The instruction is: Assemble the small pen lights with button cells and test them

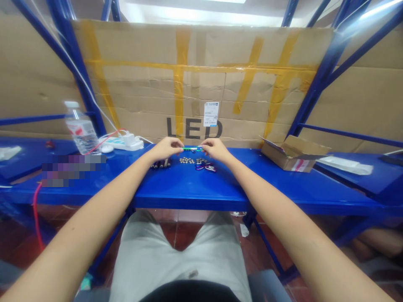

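Observation:
Over the blue table my left hand (167, 149) is closed, pinching one end of a slim green and silver rod (189, 149). Facing it, my right hand (215, 150) pinches a small green carabiner (199, 149), which meets the rod's silver end; whether the two are joined is too small to tell. Several dark tubes (162, 163) lie beneath my left hand, partly covered by it. Between the hands rests a cluster of small silvery pieces (187, 160). Purple and dark carabiners (206, 167) lie just below my right hand, near more small metal parts (200, 160).
A water bottle (81, 130) and a white power strip (124, 141) with cables stand at the left. An open cardboard box (289, 155) sits at the right, beside a white packet (346, 165). A taped cardboard panel (141, 92) closes off the back of the blue table (189, 188).

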Demonstrator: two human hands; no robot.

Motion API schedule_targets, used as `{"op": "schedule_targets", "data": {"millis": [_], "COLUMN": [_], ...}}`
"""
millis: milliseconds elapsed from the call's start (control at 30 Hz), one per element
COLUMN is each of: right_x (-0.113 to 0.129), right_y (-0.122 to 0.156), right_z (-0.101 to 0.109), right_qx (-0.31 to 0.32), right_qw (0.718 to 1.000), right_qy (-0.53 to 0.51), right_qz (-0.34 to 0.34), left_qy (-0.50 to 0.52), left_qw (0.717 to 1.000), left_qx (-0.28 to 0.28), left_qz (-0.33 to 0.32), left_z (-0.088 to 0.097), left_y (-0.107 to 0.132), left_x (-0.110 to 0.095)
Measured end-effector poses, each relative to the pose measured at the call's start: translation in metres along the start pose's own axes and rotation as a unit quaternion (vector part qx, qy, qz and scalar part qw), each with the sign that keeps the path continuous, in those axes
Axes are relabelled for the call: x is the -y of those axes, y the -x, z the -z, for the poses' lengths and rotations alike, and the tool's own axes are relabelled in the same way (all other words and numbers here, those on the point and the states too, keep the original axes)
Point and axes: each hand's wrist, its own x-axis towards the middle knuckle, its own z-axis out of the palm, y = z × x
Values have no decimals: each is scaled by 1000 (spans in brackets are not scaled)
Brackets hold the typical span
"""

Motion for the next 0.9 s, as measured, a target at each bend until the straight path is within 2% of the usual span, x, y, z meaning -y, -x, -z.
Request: {"op": "schedule_targets", "data": {"millis": [300, 467, 600, 767, 900], "right_x": [-3, -14, -14, 5, 17], "right_y": [-2, -9, -7, 3, 9], "right_z": [-6, -8, -7, -10, -14], "right_qx": [5, -1, -1, 49, 96], "right_qw": [999, 999, 998, 985, 982], "right_qy": [-29, -4, 60, 121, 122], "right_qz": [-40, -32, 21, 113, 104], "left_qy": [-62, -110, -47, 42, 61], "left_qw": [998, 992, 996, 998, 997], "left_qx": [-31, -54, -61, -19, -14], "left_qz": [8, -23, -43, -42, -41], "left_z": [-3, -8, -13, -22, -29], "left_y": [-5, -7, -6, -3, -6], "left_x": [16, 25, 18, 5, 3]}}
